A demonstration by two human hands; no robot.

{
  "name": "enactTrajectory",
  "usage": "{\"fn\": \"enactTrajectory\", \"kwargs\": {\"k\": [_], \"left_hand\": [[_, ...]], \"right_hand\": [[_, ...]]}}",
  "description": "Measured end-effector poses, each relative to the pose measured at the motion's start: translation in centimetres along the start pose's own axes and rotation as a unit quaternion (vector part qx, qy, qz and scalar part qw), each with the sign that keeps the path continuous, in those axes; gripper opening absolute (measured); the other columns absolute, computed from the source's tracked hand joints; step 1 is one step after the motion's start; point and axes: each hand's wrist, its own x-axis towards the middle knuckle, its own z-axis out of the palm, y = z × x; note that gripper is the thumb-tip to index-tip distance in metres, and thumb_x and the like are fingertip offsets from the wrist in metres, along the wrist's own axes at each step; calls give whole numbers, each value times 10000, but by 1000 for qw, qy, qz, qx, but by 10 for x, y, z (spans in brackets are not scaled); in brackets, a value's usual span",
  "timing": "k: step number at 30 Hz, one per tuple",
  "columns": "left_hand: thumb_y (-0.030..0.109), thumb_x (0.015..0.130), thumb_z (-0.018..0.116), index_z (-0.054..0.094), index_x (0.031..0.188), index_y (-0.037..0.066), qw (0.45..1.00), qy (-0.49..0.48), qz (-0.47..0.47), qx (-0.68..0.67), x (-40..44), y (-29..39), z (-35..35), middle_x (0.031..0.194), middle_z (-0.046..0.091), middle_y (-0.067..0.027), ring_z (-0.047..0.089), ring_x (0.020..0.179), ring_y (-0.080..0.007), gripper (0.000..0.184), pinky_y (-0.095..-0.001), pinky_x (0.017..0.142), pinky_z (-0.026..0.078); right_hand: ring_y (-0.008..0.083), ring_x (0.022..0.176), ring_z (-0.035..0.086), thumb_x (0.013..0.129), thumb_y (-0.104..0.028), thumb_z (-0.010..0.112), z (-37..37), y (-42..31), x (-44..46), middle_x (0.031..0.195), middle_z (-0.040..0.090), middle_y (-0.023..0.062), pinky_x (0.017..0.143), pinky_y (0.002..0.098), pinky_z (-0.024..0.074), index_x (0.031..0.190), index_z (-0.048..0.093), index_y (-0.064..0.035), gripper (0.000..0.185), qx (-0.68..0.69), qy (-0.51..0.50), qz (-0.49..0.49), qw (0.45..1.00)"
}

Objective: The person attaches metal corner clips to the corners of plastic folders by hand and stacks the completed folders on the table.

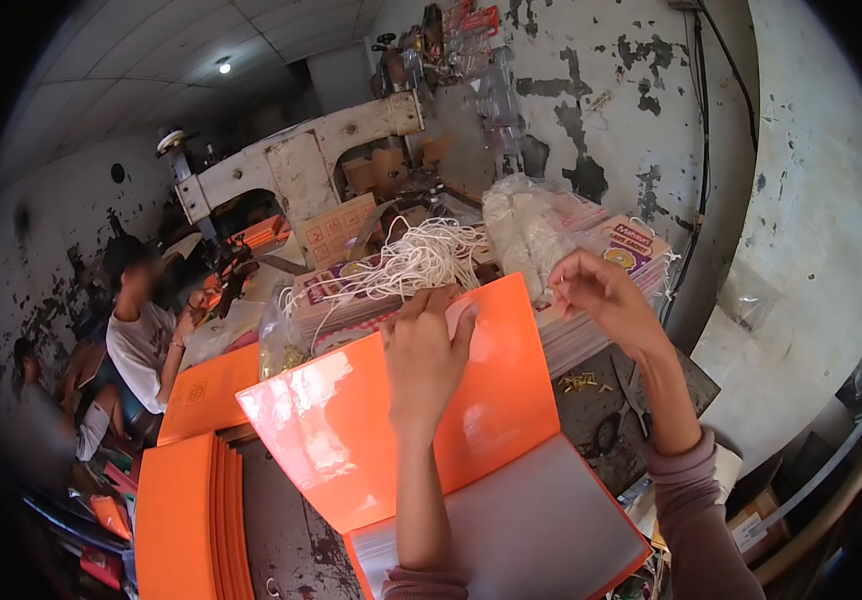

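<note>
An orange folder [496, 365] lies opened in front of me, its glossy cover raised and clear plastic sleeves [541, 520] in the lower part. My left hand [421, 345] grips the cover near its top edge, fingers bent over the edge and thumb on the inner face. Off the cover's upper right corner, my right hand [596, 295] is raised with fingertips pinched together; whatever sits between them is too small to name. Below that hand, small brass-coloured pieces [579, 382] lie on the dark table beside black-handled scissors [611, 430].
White cord [426, 255] is heaped on stacked printed cardboard [641, 240] behind the folder. A stack of orange folders [186, 520] stands at left, with another orange folder [211, 390] behind. An old machine [301, 160] rises beyond; a person [141, 335] sits at far left.
</note>
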Motion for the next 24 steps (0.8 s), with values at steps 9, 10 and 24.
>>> {"fn": "enactTrajectory", "kwargs": {"k": [9,10,24], "left_hand": [[217,812,628,673,931,93,995,32,17,88,-6,33,-4,823,566,-65,539,745,-209,179,-362,768,326],[208,811,627,677,915,100,994,42,22,103,-7,34,-5,815,554,-62,534,743,-204,159,-364,770,325],[199,817,606,622,913,140,986,56,72,138,-2,40,16,766,553,-35,549,756,-204,114,-387,734,352]], "right_hand": [[101,733,533,816,45,498,-11,-20,28,819,523,29,640,242,444,955,534,-11,154,-143,76,-72,984],[103,728,528,807,52,504,-13,-13,19,810,523,27,645,248,440,969,539,-8,177,-121,131,-50,983],[109,710,559,800,26,565,-15,10,16,772,611,46,653,248,466,930,628,1,147,-121,37,-91,988]]}}
